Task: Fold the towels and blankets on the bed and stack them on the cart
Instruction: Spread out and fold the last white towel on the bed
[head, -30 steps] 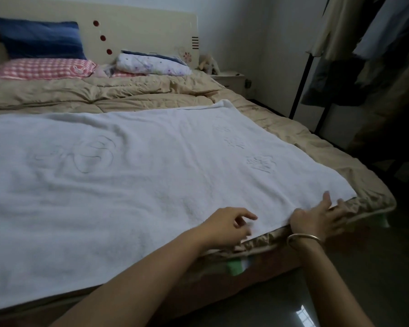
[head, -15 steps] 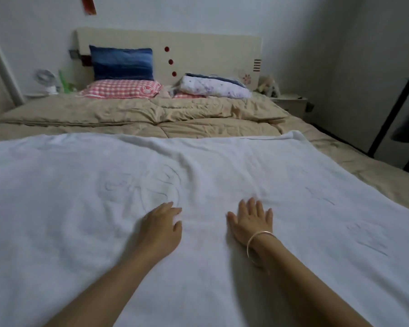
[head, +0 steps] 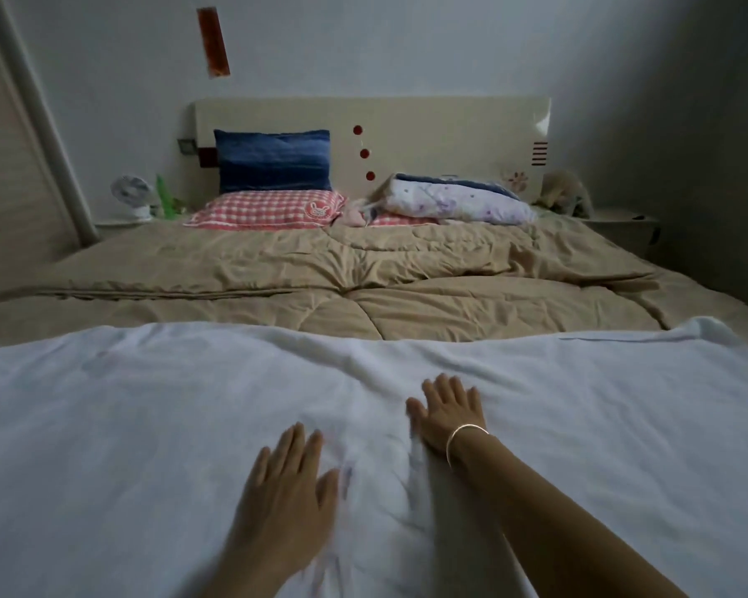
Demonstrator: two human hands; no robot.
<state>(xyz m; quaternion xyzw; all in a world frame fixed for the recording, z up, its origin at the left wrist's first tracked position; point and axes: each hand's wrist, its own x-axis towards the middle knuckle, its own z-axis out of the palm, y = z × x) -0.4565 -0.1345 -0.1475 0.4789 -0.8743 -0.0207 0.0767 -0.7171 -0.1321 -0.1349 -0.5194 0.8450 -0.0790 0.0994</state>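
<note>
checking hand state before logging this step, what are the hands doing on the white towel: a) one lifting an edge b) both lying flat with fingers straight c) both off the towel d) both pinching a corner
b: the left hand and right hand both lie palm down with straight fingers on the white towel.

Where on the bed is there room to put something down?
The quilt is bare between the towel and the pillows. The towel is also free left of the left hand and right of the right hand. It is crowded by the headboard, and mid-towel where both hands rest.
</note>
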